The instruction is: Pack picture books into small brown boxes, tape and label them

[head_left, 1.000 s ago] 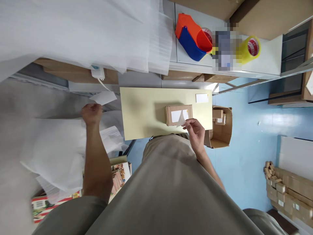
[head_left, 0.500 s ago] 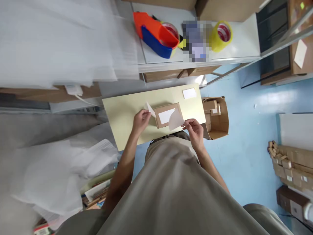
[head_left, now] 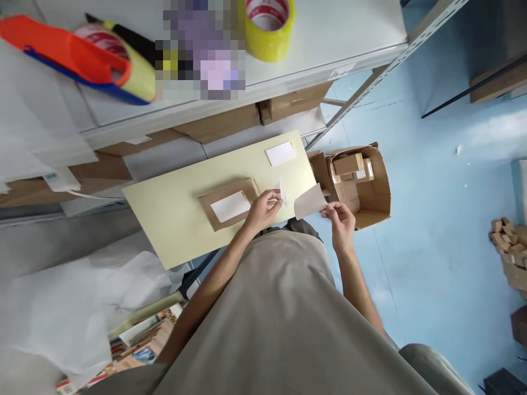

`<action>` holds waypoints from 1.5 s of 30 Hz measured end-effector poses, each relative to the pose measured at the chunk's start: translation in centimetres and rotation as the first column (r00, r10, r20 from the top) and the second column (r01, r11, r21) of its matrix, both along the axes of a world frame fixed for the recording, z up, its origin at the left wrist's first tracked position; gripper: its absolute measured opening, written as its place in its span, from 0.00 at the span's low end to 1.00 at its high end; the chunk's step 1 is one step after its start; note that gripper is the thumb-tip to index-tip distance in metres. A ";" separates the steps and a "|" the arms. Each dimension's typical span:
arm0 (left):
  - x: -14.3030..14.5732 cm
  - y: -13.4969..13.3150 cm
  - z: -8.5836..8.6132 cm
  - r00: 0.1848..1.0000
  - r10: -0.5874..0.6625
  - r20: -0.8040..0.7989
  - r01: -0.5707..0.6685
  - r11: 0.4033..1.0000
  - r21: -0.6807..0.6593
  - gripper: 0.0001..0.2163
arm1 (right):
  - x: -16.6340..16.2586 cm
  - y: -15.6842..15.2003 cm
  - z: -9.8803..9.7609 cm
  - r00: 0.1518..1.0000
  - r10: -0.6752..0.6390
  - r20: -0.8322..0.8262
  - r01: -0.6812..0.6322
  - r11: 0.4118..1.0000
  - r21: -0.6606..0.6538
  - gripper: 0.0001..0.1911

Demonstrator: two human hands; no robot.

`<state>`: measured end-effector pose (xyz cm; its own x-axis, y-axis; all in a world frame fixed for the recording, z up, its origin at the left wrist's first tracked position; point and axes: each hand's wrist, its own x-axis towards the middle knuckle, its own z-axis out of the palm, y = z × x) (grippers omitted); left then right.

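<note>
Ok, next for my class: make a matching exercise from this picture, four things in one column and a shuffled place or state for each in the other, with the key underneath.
Things
1. Right hand
2. Labelled box
3. Open carton
4. Yellow tape roll

Places and states
A. On the shelf, above the table
B. With small boxes inside
C. Pinching a sheet of paper
D. Lying on the pale yellow table

Right pairs: 1-C, 2-D, 3-B, 4-A
</note>
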<state>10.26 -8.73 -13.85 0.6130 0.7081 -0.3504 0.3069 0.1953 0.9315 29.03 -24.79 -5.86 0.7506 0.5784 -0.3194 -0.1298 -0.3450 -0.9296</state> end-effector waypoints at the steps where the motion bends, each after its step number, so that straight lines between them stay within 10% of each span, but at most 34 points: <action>1: 2.1 -0.6 -0.3 1.000 -0.003 -0.027 0.003 1.000 -0.011 0.08 | 1.9 -0.4 -0.4 1.000 -0.004 -0.014 0.004 1.000 -0.002 0.20; 10: 19.5 -4.0 -4.6 0.946 -0.151 -0.286 0.160 0.987 0.008 0.04 | 16.3 -5.0 -3.5 0.990 -0.102 -0.101 0.096 0.994 -0.058 0.20; 22: 33.0 -4.0 -7.9 0.721 -0.299 -0.626 0.446 0.891 0.088 0.12 | 20.8 -7.6 -5.4 0.968 -0.139 -0.211 0.123 0.989 -0.084 0.18; 35: 36.9 -2.5 -12.4 0.654 -0.418 -0.630 0.604 0.790 0.103 0.32 | 22.7 -9.0 -5.5 0.965 -0.169 -0.200 0.151 0.983 -0.101 0.19; 40: 35.8 -2.1 -10.0 0.632 -0.479 -0.609 0.638 0.768 0.058 0.20 | 23.0 -8.7 -5.8 0.962 -0.165 -0.219 0.150 0.985 -0.085 0.19; 45: 31.5 -3.7 -5.2 0.871 -0.365 -0.329 0.383 0.924 -0.009 0.09 | 22.6 -6.8 -6.3 0.985 -0.093 -0.145 0.086 0.995 -0.055 0.19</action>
